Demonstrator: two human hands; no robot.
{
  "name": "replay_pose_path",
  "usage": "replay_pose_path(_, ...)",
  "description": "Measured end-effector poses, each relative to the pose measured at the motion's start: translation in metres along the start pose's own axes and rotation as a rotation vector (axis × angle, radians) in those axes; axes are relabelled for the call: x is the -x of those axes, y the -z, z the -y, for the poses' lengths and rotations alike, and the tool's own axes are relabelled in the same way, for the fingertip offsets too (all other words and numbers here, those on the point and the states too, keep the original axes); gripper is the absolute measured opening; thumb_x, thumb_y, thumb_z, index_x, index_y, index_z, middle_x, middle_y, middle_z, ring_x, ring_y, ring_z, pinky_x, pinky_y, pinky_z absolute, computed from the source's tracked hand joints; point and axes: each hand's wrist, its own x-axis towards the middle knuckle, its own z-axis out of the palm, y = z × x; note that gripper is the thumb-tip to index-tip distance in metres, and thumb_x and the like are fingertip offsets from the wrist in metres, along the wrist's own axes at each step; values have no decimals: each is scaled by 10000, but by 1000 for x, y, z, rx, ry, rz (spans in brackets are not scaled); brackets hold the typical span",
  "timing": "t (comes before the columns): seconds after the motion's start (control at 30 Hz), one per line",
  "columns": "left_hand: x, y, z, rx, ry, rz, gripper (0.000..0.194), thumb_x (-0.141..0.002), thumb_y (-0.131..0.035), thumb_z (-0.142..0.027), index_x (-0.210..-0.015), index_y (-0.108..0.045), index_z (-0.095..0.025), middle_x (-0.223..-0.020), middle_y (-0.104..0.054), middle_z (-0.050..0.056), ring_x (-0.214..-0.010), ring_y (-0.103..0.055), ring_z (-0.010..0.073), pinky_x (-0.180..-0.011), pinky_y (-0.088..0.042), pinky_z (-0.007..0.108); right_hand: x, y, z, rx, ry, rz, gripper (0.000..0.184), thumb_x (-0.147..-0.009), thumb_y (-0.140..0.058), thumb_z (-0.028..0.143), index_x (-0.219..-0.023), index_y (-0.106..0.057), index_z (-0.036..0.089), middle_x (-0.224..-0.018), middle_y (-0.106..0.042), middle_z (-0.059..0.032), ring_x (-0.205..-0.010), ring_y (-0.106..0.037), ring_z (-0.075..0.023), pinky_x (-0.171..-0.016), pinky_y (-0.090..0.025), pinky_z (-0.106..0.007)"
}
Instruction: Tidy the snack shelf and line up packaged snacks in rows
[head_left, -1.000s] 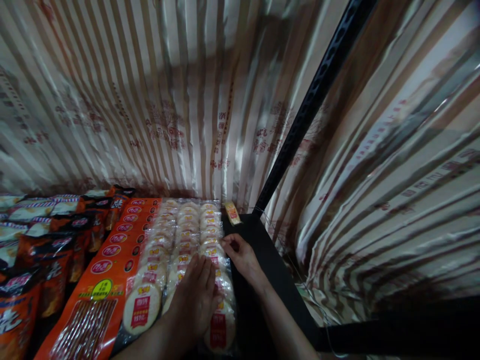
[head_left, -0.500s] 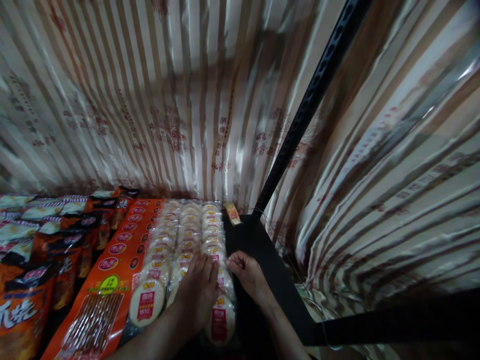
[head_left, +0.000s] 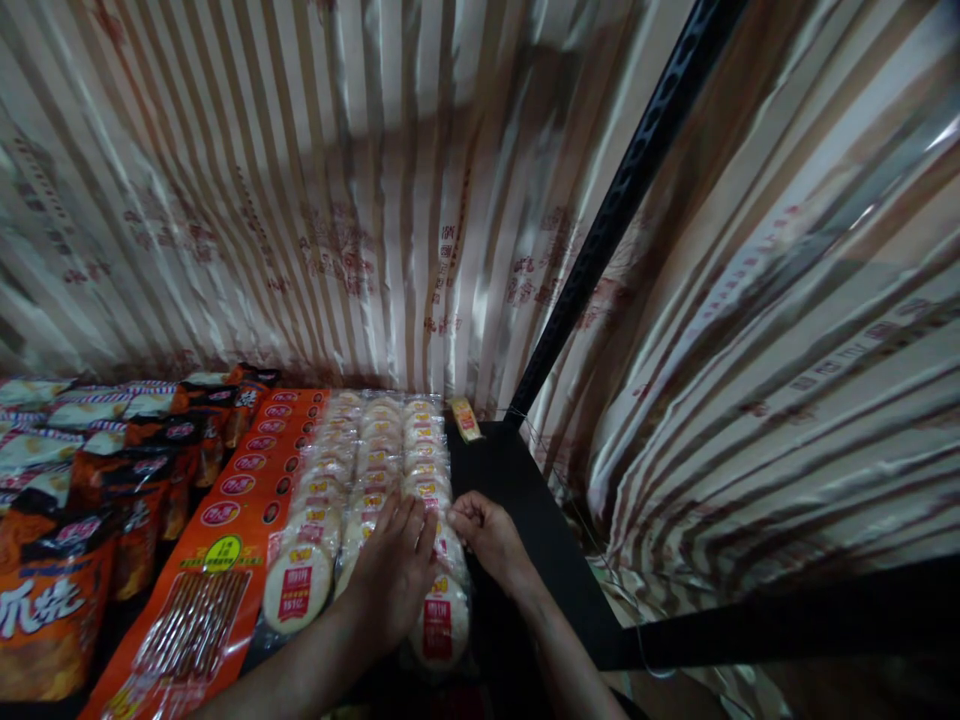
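Note:
Three rows of clear-wrapped rice crackers [head_left: 298, 588] with red and yellow labels run away from me, overlapping one another. My left hand [head_left: 397, 565] lies over the middle and right rows, fingers stretched forward and pressed together on the wrappers. Its palm and wrist hide part of the middle row. On the right-hand side, my right hand [head_left: 491, 535] is closed, thumb and fingertips pinching at the wrapper edge of a rice cracker packet [head_left: 448, 545] in the right row. The front packet [head_left: 439, 625] of that row shows just below my hands.
Orange packs of brown sticks [head_left: 195, 610] overlap in a row left of the crackers. Farther left stand orange and black snack bags [head_left: 52, 600]. A small yellow packet [head_left: 466, 420] lies on the black shelf [head_left: 540, 530] near a black metal upright [head_left: 600, 230]. Striped sheeting [head_left: 375, 200] hangs behind.
The view has shifted slightly. My right hand has moved a little left against the wrapper edge, while my left hand stays almost in place over the crackers.

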Motion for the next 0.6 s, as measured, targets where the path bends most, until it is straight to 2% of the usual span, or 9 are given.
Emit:
replay_pose_path(0.17,17,-3,-7,-72,-58,-72,437,-926,-408,-365,-1274,-492,-114,-1380,-451,164,-1304,-380,287,-1052,-340,475,-1,0,-3,98,-15,-43,222,-729,-578,422,-660,-562,211,-512,-546,49,-467,-490,-101,-466,-378,-208)
replay_pose_path(0.33,42,-7,-17,-64,-96,-149,504,-911,-439,-438,-1314,-459,-136,-1430,-394,138,-1362,-273,284,-1094,-276,448,0,0,0,133,-27,-64,187,-734,-548,398,-672,-548,221,-513,-547,55,-462,-507,-106,-482,-392,-216)
replay_pose_path(0.43,50,-14,-17,-32,-123,-191,533,-909,-434,-445,-1334,-433,-123,-1422,-409,131,-1358,-281,282,-1090,-287,445,1,-2,2,168,-27,-85,172,-741,-524,386,-670,-538,230,-521,-554,51,-470,-520,-113,-491,-398,-223)
replay_pose_path(0.6,49,-23,-13,19,-109,-271,513,-916,-401,-469,-1294,-479,-131,-1357,-494,119,-1315,-361,269,-1091,-288,462,2,-3,-1,185,-16,-114,191,-752,-496,412,-679,-522,237,-534,-567,44,-467,-532,-124,-487,-398,-234)
